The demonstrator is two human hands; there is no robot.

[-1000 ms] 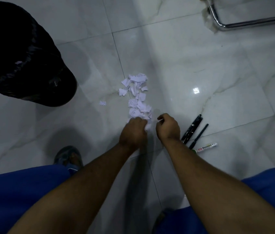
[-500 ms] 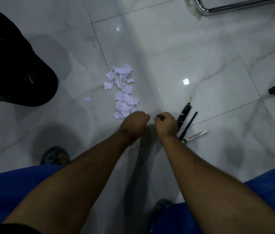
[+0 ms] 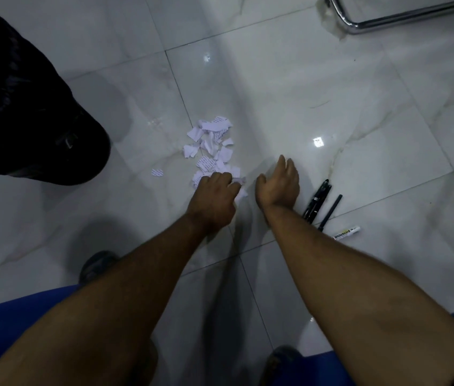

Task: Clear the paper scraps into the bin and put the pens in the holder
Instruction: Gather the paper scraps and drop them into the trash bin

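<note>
Bare forearms (image 3: 142,274), blue trousers (image 3: 11,330), dark shoes (image 3: 96,264).

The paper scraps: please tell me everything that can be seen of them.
The paper scraps are small torn white pieces, some with printed lines of text. They lie in a loose pile on the glossy pale floor, right of the black bin. One scrap lies apart to the left. The left hand covers the pile's near end, fingers curled on some scraps. The right hand is beside the pile, open.
</note>
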